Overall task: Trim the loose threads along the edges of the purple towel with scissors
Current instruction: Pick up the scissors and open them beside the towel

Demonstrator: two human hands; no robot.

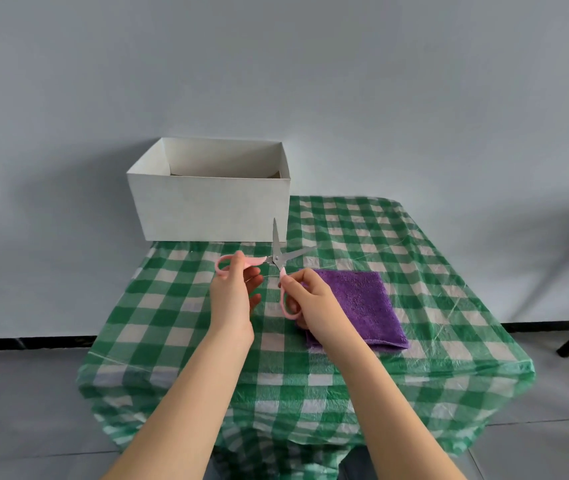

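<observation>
Left hand (233,292) and right hand (310,303) each grip a scissors (278,259) handle; blades wide apart.

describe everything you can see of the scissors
The scissors have pink, plastic-looking loop handles and plain metal blades. The blades are spread wide apart, one pointing up toward the white box, the other out to the right. The left hand grips one handle loop and the right hand grips the other, holding them above the checked tablecloth, just left of the purple towel.
</observation>
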